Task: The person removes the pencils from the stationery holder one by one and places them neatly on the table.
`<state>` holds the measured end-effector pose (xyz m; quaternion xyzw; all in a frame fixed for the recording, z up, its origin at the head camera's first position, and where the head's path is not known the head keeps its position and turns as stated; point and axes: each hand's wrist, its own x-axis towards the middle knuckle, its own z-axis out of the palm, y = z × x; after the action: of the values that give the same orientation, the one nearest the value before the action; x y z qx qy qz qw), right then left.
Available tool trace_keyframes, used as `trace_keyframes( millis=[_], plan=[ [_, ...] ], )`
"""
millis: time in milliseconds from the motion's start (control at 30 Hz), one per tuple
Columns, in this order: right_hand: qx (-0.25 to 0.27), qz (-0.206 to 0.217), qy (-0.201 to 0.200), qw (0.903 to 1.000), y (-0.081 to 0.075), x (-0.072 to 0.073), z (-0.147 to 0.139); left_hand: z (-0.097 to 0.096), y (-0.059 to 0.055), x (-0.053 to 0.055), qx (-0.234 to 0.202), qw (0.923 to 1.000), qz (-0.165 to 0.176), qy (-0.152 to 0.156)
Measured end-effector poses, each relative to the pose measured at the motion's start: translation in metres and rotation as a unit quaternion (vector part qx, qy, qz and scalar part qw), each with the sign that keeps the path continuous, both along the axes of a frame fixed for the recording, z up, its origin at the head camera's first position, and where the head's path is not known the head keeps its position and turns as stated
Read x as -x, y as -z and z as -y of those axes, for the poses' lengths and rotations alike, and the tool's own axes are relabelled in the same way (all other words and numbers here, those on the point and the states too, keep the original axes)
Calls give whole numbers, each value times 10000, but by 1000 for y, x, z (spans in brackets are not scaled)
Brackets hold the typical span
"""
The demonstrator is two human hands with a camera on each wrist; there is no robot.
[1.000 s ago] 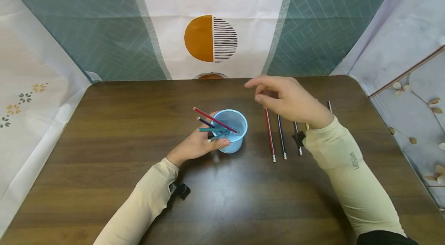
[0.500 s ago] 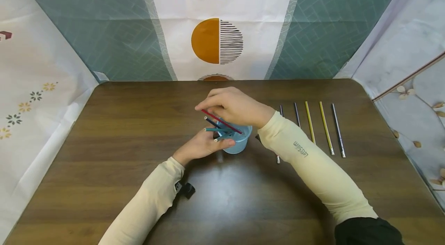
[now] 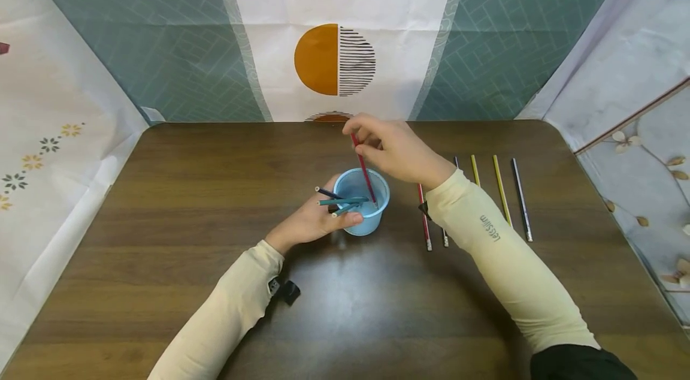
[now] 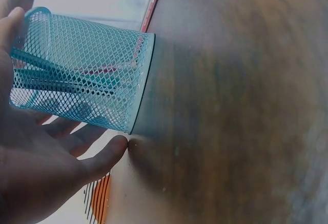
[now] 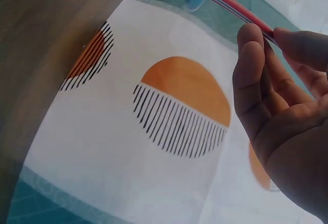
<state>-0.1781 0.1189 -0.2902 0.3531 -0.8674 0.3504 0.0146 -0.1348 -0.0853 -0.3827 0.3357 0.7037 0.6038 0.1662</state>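
Observation:
A light blue mesh pencil cup (image 3: 369,226) stands upright on the table. My left hand (image 3: 308,221) grips it from the left, thumb at the front near the rim; the left wrist view shows the fingers curved about the mesh wall (image 4: 92,55). Above the cup, my right hand (image 3: 396,149) pinches the upper end of a red pencil (image 3: 365,170) between thumb and fingers. The pencil's lower end is inside the cup, and it stands fairly steep. A dark pencil (image 3: 326,193) and two teal pencils (image 3: 336,202) lean in the cup toward the left.
To the right on the brown table (image 3: 345,320) lies a row of pencils: a red one (image 3: 425,227), dark ones (image 3: 521,200) and two yellow ones (image 3: 502,188), some partly hidden by my right sleeve (image 3: 485,230). Patterned cloth (image 3: 259,2) hangs behind the table.
My right hand came from the row of pencils to the cup and took hold of the red pencil, which leaned left and now stands steeper. My left hand keeps its hold on the cup.

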Motion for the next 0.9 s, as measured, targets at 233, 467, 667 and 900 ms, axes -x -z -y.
trace_keyframes(
  millis=[233, 467, 667, 900],
  plan=[
    [348, -153, 479, 9981, -1, 0, -6, 2, -12, -4, 70, 9999, -90, -59],
    [1149, -208, 770, 9902, -10, -3, -9, 1, -13, -5, 124, 9998, -107, -93],
    [1859, 35, 994, 9775, -16, -4, -13, 0, -15, -6, 166, 9998, 0, -121],
    [2660, 73, 1070, 9580, -25, -7, -21, 0, -15, -6, 205, 9997, 50, -141]
  ],
)
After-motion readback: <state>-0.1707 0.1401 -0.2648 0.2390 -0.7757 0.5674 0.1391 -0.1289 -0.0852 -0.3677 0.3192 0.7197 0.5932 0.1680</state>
